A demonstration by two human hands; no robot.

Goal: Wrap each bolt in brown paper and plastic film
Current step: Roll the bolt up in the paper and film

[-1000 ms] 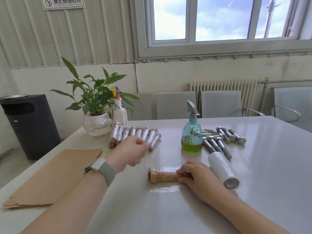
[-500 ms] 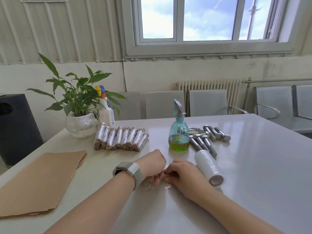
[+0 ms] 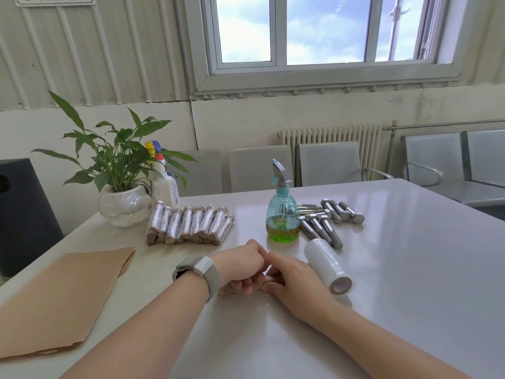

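On the left of the tabletop (image 3: 410, 283) a stack of brown paper (image 3: 57, 299) is left over, and about eight wrapped bolts (image 3: 188, 225) are lined up at the far left. At the near centre the current bolt (image 3: 266, 279), mostly hidden, is gripped by the left hand (image 3: 240, 269) and right hand (image 3: 295, 283). To the right one film roll (image 3: 328, 265) and roughly eight bare bolts (image 3: 328, 220) are seen, so about half is judged done.
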